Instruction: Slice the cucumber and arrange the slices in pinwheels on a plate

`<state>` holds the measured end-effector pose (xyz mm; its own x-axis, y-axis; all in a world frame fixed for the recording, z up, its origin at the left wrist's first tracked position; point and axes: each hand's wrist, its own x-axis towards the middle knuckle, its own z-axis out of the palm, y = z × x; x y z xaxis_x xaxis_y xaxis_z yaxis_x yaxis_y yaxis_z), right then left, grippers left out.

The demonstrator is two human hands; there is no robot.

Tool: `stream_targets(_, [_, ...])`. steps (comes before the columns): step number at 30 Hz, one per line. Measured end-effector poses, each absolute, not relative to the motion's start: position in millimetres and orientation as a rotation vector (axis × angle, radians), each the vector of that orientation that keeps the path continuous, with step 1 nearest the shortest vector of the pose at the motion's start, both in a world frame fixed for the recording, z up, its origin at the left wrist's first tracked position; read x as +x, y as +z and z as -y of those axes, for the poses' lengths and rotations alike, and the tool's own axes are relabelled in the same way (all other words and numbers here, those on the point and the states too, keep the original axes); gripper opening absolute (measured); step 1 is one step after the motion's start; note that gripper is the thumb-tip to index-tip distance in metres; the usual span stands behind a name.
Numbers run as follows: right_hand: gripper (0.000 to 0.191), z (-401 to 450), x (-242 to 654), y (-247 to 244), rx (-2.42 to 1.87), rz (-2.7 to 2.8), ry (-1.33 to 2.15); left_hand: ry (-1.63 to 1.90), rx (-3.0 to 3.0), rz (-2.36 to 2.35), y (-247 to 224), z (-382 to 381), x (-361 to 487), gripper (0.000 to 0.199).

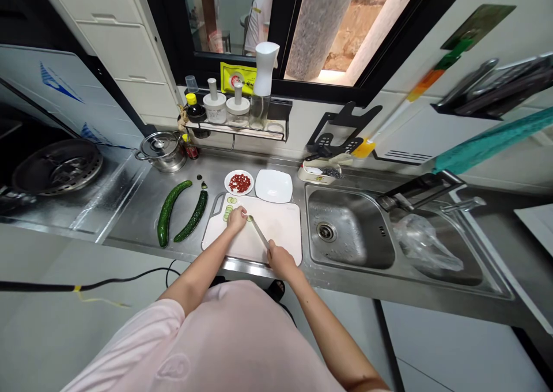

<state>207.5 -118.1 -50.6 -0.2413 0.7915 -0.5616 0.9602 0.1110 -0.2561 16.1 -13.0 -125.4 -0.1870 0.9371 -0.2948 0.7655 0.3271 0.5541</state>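
Observation:
My right hand [280, 260] is wrapped round the handle of a kitchen knife [260, 233], its blade slanting up and left over a white cutting board [280, 222]. By the blade's tip lies a cucumber slice [249, 218]. My left hand [236, 219] is on the board just left of that tip, fingers bent together; whatever they pinch is too small to make out. Thin cucumber slices [227, 210] lie to the left of this hand, with more slices [232, 200] near the board's top edge. Two whole cucumbers, one longer [166, 213] and one darker [193, 218], rest left of the board.
Behind the board stand a plate of chopped red pieces [239, 183] and a square white plate [273, 186]. Small cucumber ends [204, 185] lie near the darker cucumber. A steel pot [162, 151] is at back left, a sink [345, 248] at right, a condiment shelf [242, 128] above.

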Motion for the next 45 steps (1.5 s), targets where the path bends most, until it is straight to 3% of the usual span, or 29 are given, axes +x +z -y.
stream_targets(45, [0.022,132.4,211.9,-46.7,1.744,-2.039,-0.866,0.359,1.478,-2.007,-121.0,13.6,15.3,0.016])
